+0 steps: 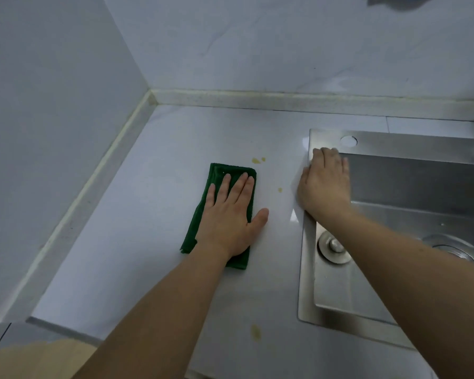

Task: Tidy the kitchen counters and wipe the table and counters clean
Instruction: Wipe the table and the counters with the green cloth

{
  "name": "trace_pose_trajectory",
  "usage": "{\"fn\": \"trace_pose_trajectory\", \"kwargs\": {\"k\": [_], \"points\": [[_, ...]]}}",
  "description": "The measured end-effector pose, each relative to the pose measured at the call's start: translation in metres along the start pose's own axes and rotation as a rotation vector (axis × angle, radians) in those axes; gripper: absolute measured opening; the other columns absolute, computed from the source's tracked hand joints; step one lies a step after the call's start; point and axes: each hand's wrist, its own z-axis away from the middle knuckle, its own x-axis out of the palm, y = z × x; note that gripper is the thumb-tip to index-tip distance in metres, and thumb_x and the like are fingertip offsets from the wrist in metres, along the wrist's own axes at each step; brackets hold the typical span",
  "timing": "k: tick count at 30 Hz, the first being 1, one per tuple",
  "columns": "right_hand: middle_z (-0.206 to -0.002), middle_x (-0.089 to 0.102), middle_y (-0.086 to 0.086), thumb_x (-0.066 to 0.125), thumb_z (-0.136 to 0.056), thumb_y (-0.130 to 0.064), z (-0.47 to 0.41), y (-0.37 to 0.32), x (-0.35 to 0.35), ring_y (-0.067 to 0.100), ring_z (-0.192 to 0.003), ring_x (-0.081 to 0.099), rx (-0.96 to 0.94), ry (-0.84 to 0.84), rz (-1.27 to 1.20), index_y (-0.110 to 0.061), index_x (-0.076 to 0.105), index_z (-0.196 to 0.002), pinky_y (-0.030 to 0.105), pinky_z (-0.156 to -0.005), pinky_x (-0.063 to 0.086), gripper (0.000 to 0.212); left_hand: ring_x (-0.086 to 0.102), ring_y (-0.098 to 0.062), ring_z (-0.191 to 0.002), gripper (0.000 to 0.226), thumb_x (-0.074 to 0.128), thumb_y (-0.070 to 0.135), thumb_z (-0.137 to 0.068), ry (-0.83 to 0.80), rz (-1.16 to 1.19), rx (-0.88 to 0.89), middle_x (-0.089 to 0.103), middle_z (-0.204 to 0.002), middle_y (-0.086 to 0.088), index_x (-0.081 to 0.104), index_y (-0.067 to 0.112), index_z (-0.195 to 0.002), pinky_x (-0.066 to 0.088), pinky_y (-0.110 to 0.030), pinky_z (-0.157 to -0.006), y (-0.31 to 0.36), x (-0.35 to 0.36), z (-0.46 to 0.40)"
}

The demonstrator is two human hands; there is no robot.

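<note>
A folded dark green cloth (220, 176) lies flat on the pale marble-look counter (137, 214). My left hand (230, 217) presses down on it with straight, spread fingers. My right hand (324, 184) rests on the left rim of the steel sink (307, 269), its fingers bent over the rim's inner edge. Yellowish stains mark the counter: two small ones (257, 160) just beyond the cloth, one dot (280, 190) between my hands, and a larger smear (256, 331) near the front edge.
The counter ends in a corner with raised backsplash strips (257, 98) at the back and left. Inside the sink are a drain plug (334, 247) and a strainer (449, 247). A tap hole (348, 141) sits in the sink's back rim.
</note>
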Motion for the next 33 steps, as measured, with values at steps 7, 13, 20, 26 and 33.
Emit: {"fn": "trace_pose_trajectory", "kwargs": {"k": [7, 13, 20, 26, 33], "points": [[-0.16, 0.008, 0.011, 0.024, -0.101, -0.025, -0.047, 0.004, 0.008, 0.026, -0.147, 0.002, 0.045, -0.161, 0.072, -0.003, 0.014, -0.151, 0.042, -0.12, -0.001, 0.056, -0.016, -0.014, -0.146, 0.071, 0.013, 0.062, -0.095, 0.013, 0.001, 0.01, -0.012, -0.16, 0.012, -0.009, 0.028, -0.153, -0.011, -0.042, -0.119, -0.004, -0.003, -0.042], [-0.16, 0.006, 0.011, 0.022, -0.101, -0.025, -0.048, 0.003, 0.013, 0.026, -0.148, 0.001, 0.043, -0.163, 0.087, -0.003, 0.01, -0.152, 0.04, -0.119, -0.003, 0.057, -0.013, -0.015, -0.147, 0.07, 0.012, 0.061, -0.096, 0.001, 0.005, 0.012, -0.009, -0.161, 0.01, -0.006, 0.026, -0.154, -0.009, -0.043, -0.119, -0.008, -0.006, -0.086], [-0.16, 0.01, 0.011, 0.024, -0.1, -0.025, -0.053, 0.005, 0.016, 0.025, -0.148, 0.004, 0.036, -0.129, 0.092, -0.004, 0.014, -0.151, 0.038, -0.12, -0.002, 0.057, -0.009, -0.016, -0.148, 0.069, 0.012, 0.06, -0.096, -0.007, 0.008, 0.019, -0.005, -0.161, 0.01, -0.002, 0.025, -0.154, -0.008, -0.043, -0.119, -0.013, -0.012, -0.157], [-0.16, 0.01, 0.01, 0.025, -0.099, -0.023, -0.055, 0.005, 0.018, 0.025, -0.148, 0.004, 0.049, -0.113, 0.072, -0.005, 0.015, -0.152, 0.038, -0.12, -0.004, 0.056, -0.007, -0.017, -0.148, 0.068, 0.015, 0.059, -0.097, -0.005, 0.004, 0.009, -0.002, -0.162, 0.009, 0.001, 0.025, -0.154, -0.006, -0.044, -0.119, -0.014, -0.015, -0.195], [-0.16, 0.011, 0.01, 0.027, -0.099, -0.024, -0.055, 0.005, 0.016, 0.024, -0.148, 0.004, 0.051, -0.107, 0.049, -0.005, 0.014, -0.152, 0.038, -0.12, -0.003, 0.057, -0.005, -0.017, -0.148, 0.068, 0.018, 0.058, -0.097, 0.008, -0.001, 0.009, 0.0, -0.162, 0.008, 0.003, 0.026, -0.155, -0.005, -0.044, -0.12, -0.013, -0.016, -0.21]]}}
